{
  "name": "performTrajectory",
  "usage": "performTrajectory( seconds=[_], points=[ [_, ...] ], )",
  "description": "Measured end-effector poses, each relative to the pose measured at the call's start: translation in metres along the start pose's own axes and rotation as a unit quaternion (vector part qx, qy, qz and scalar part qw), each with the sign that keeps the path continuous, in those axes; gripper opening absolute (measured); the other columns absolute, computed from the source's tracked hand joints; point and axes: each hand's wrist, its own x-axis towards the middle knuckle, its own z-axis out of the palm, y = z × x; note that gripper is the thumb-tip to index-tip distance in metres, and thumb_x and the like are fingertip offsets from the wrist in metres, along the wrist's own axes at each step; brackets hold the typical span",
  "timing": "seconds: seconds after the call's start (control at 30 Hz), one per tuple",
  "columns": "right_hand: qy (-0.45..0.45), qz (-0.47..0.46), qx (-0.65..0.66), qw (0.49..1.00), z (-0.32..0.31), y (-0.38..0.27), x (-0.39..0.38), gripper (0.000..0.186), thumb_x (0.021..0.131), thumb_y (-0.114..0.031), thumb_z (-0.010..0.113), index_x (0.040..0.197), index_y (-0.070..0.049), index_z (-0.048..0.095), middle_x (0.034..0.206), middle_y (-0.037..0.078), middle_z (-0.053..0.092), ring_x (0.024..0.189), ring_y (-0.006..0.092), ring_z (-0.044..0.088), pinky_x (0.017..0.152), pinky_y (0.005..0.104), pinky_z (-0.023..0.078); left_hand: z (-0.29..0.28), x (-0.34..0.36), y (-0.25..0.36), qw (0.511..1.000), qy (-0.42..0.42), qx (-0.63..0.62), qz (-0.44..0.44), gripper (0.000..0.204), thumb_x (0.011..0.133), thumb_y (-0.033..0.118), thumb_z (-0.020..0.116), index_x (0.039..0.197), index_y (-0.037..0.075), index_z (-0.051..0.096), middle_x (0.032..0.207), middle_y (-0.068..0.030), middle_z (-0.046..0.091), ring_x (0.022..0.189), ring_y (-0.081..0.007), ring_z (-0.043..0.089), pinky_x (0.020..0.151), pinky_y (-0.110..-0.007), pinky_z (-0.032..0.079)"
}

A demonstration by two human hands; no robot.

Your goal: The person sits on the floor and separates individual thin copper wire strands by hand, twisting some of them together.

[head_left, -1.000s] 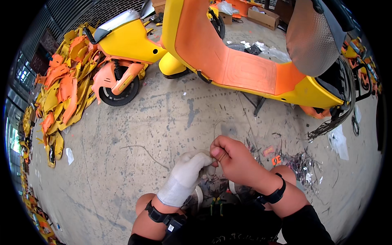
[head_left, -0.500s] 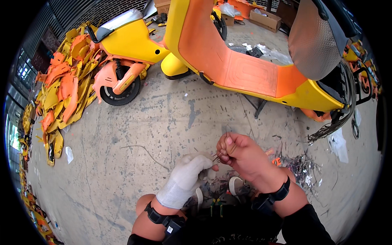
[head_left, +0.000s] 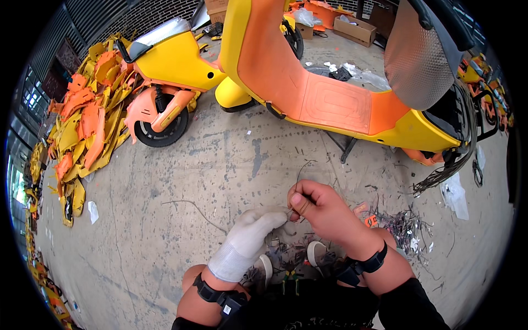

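My left hand (head_left: 250, 231), in a white knit glove, is closed in a pinch on thin wire near the middle of the view. A long thin wire (head_left: 193, 205) trails from it to the left above the floor. My bare right hand (head_left: 324, 210) pinches the wire right beside the gloved fingertips, thumb on top. Another thin wire end (head_left: 300, 170) curves up and away from the right hand. The spot where the fingertips meet is partly hidden, so I cannot tell how the wires join. Green-handled pliers (head_left: 290, 281) lie between my shoes.
A yellow and orange scooter (head_left: 335, 104) stands ahead. To the left rises a heap of yellow and orange body panels (head_left: 91, 118). Wire scraps (head_left: 404, 226) litter the floor at right, near a clear plastic bag (head_left: 455, 197). A cardboard box (head_left: 355, 30) stands at the back.
My right hand has come slightly left, up against the gloved fingers. Its fingers have closed over, and more of the wire end above it shows. My left hand has barely moved.
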Motion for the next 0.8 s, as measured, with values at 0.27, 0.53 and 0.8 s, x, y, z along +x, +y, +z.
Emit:
performTrajectory(
  seconds=[0.27, 0.53, 0.8],
  points=[
    [0.005, 0.003, 0.186, 0.983, 0.003, -0.002, 0.001, 0.022, 0.103, -0.022, 0.048, 0.097, -0.003, 0.057, 0.087, 0.003, 0.058, 0.080, 0.0119, 0.057, 0.076, 0.0295, 0.050, -0.001, 0.000, -0.002, 0.999, 0.052, 0.008, -0.013, 0.022, 0.084, 0.007, 0.050, 0.092, -0.009, 0.064, 0.082, -0.0138, 0.064, 0.068, -0.0211, 0.060, 0.066, -0.033, 0.050],
    [0.015, -0.001, 0.430, 0.903, 0.004, -0.009, 0.002, 0.021, 0.104, -0.025, 0.043, 0.098, -0.005, 0.050, 0.070, -0.001, 0.042, 0.065, 0.0120, 0.046, 0.065, 0.0298, 0.044, 0.000, -0.001, -0.004, 0.993, 0.064, 0.097, -0.020, 0.023, 0.085, 0.012, 0.053, 0.089, -0.005, 0.068, 0.085, -0.0097, 0.068, 0.068, -0.0141, 0.060, 0.063, -0.026, 0.047],
    [0.079, 0.015, 0.370, 0.926, -0.002, -0.008, 0.004, 0.020, 0.102, -0.022, 0.047, 0.094, -0.004, 0.050, 0.058, -0.004, 0.028, 0.047, 0.0079, 0.022, 0.048, 0.0263, 0.024, 0.006, -0.002, -0.010, 0.986, 0.063, 0.155, -0.021, 0.021, 0.083, 0.007, 0.053, 0.088, -0.008, 0.066, 0.078, -0.0115, 0.066, 0.061, -0.0154, 0.058, 0.058, -0.027, 0.047]
  ],
)
